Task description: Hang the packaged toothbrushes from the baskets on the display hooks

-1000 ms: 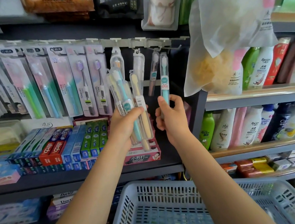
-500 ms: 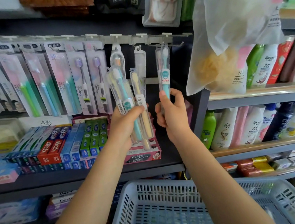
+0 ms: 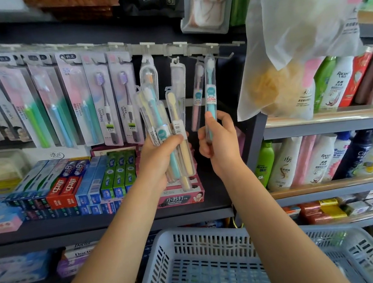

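Note:
My right hand [image 3: 220, 145] grips the lower end of a clear-cased teal toothbrush [image 3: 209, 86] and holds it upright, its top at the rightmost display hook [image 3: 222, 55]. A pink cased toothbrush [image 3: 197, 93] hangs just left of it. My left hand [image 3: 159, 158] clutches a bundle of cased toothbrushes [image 3: 167, 129], teal and cream ones, in front of the shelf. Two more clear cases [image 3: 149, 75] hang from the hook rail [image 3: 169, 48] behind the bundle. A grey-blue slotted basket [image 3: 164, 273] sits below my arms; its visible bottom is bare.
Carded toothbrushes [image 3: 105, 99] fill the rail to the left. Toothpaste boxes [image 3: 73, 185] lie on the shelf beneath. A white plastic bag [image 3: 286, 46] hangs at upper right, close to the rightmost hook. Shampoo bottles [image 3: 323, 157] line the right-hand shelves.
My right hand has lifted the teal toothbrush upward, bringing its top to the rightmost hook. The left hand and its bundle have stayed where they were.

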The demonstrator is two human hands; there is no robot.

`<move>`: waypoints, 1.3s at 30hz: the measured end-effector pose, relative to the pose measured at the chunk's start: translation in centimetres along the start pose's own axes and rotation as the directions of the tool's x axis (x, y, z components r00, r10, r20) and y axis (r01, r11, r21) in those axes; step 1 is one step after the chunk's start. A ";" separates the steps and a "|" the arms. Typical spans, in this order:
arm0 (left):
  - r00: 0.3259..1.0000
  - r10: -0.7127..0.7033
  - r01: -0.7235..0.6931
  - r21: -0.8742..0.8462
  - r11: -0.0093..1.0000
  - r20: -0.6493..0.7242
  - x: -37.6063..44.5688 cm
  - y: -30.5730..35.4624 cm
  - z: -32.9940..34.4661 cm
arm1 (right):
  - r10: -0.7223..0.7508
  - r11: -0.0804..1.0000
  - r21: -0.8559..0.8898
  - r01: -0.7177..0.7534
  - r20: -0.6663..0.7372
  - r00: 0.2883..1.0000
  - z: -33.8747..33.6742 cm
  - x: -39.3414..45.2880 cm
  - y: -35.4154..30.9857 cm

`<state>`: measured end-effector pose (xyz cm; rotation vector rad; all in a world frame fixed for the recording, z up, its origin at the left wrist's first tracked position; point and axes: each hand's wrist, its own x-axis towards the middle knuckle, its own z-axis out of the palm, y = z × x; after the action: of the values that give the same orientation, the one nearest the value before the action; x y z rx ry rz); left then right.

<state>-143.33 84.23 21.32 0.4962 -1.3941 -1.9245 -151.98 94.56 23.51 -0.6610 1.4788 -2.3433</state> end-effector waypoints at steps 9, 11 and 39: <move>1.000 -0.007 0.007 0.020 1.000 0.002 0.2 -0.2 -0.3 | 0.125 0.992 -0.026 -0.125 0.002 0.992 -0.3 1.8 0.6; 1.000 -0.013 0.013 0.020 1.000 0.010 0.1 -0.2 -0.2 | 0.192 0.981 -0.014 -0.193 -0.048 0.980 -0.5 2.3 1.2; 1.000 0.005 -0.005 0.028 1.000 0.008 -0.4 -0.4 0.5 | 0.079 0.997 -0.020 -0.079 -0.012 0.997 -0.7 1.3 0.8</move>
<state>-143.52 84.91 21.12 0.4983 -1.4273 -1.9069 -153.46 94.17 22.78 -0.5844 1.5077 -2.2786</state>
